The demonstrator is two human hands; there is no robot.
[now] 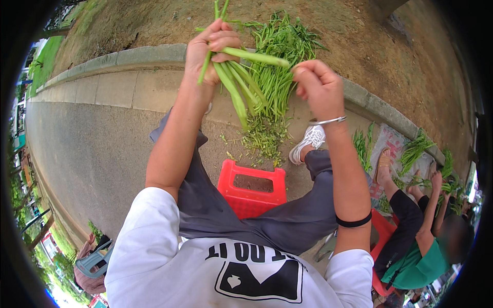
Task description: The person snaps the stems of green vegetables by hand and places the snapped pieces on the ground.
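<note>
My left hand (213, 49) is closed around a bunch of thick green stems (233, 95), which looks like water spinach. One stem (257, 56) sticks out sideways from the fist toward my right hand (318, 84). The fingers of that hand are pinched together close to the stem's cut end; whatever lies between them is too small to make out. Beyond and below both hands, a large heap of leafy green vegetable (280, 46) lies on the pavement against the kerb. Chopped trimmings (264, 138) are scattered at its near side.
A red plastic stool (251, 187) stands between my knees. My white shoe (309, 141) rests right of the trimmings. A stone kerb (154, 54) borders bare soil. At right, a person in green (423, 262) sits beside more greens (416, 149); another person (92, 267) is at lower left.
</note>
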